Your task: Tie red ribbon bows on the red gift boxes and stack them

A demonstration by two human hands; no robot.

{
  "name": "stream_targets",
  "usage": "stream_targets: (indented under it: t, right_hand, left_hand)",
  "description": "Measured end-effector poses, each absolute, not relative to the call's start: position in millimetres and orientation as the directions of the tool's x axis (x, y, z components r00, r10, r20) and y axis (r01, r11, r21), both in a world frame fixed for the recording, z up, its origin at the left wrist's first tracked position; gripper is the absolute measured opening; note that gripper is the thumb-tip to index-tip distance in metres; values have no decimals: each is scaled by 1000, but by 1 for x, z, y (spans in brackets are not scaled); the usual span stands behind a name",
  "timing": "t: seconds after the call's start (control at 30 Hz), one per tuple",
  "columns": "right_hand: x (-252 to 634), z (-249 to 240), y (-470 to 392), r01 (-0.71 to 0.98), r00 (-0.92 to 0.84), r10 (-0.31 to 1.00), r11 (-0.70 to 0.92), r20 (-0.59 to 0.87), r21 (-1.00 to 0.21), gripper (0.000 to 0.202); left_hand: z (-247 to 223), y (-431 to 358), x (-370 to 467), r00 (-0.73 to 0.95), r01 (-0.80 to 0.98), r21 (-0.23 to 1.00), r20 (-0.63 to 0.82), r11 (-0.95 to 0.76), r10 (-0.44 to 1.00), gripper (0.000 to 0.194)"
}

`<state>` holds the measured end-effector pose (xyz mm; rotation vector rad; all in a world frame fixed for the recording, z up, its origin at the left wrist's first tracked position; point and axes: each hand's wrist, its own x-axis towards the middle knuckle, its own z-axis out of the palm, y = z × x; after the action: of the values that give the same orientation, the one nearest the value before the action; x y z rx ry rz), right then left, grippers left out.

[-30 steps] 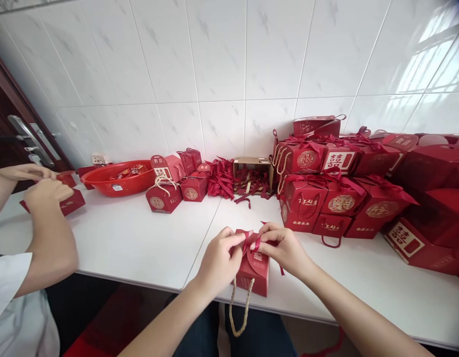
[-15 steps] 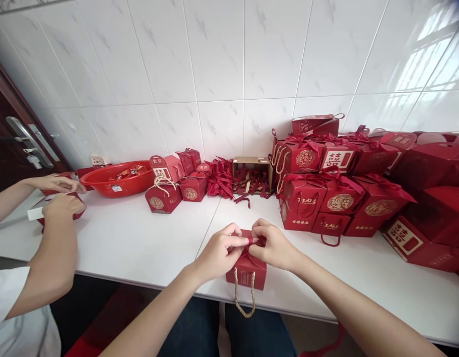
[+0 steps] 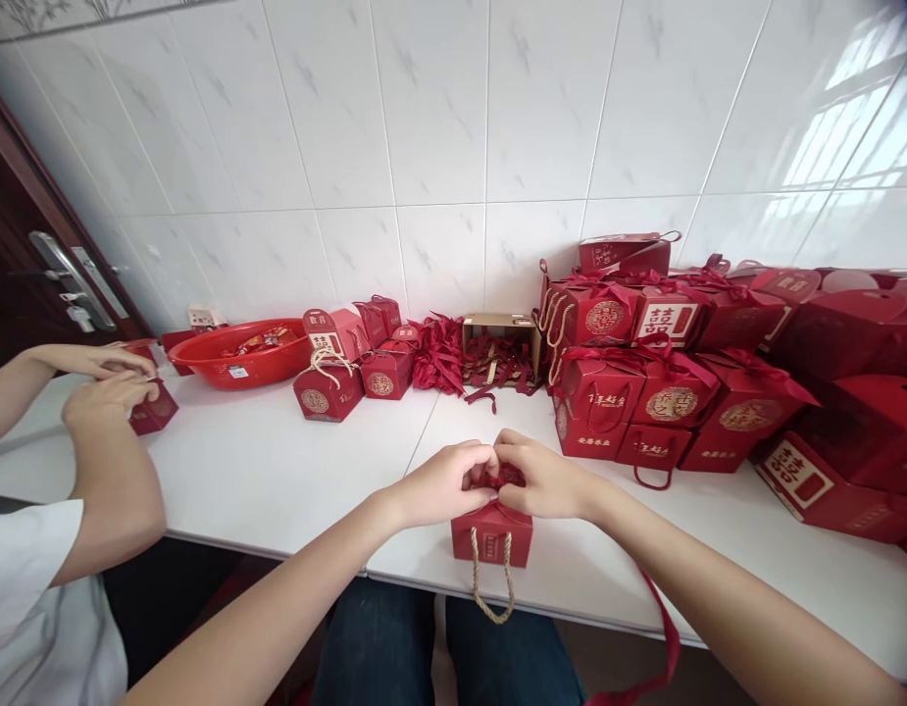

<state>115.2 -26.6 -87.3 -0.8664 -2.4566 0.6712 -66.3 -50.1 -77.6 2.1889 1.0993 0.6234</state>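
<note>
A small red gift box (image 3: 468,545) stands at the table's front edge before me. Its gold rope handle (image 3: 479,586) hangs down over the edge. Above the box's top, my left hand (image 3: 445,482) pinches a red ribbon (image 3: 507,475), its thumb and fingers bent together. My right hand (image 3: 552,480) meets it from the other side, fingers closed on the same ribbon. The fingertips hide most of the ribbon there. A long red ribbon strip (image 3: 672,637) hangs past the table edge by my right forearm.
Stacked red gift boxes (image 3: 592,402) fill the right side. A heap of red ribbons (image 3: 439,355) and an open carton (image 3: 497,320) of ribbon pieces sit by the wall. Farther left are several boxes (image 3: 329,394), a red basin (image 3: 236,369) and a co-worker's hands (image 3: 111,384) on another box.
My hands have drawn closer together over the box, now covering more of the ribbon. The loose strip shows more beside my right forearm. The co-worker's box has been turned, its white flap out of sight.
</note>
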Motion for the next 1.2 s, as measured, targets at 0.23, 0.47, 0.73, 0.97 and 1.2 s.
stream_targets:
  t: [0.23, 0.47, 0.73, 0.97, 1.2]
  right_hand:
    - [134, -90, -24, 526, -611, 730, 664, 308, -531, 11]
    - [134, -101, -23, 572, -469, 774, 633, 425, -521, 8]
    - [139, -110, -31, 756, -319, 805, 534, 499, -379, 11]
    - [140, -110, -39, 763, -330, 802, 537, 498, -360, 11]
    - [150, -118, -32, 545, -425, 789, 615, 443, -570, 6]
  left_hand:
    - [-85, -40, -94, 353, 642, 643, 235, -417, 906, 10]
    - [-84, -44, -93, 407, 526, 724, 246, -446, 880, 22]
    - [-98, -36, -98, 216, 718, 588, 320, -372, 922, 35]
    - [-104, -45, -112, 217, 861, 337, 431, -380, 876, 35]
    - [-114, -50, -111, 220, 848, 327, 499, -417, 838, 32]
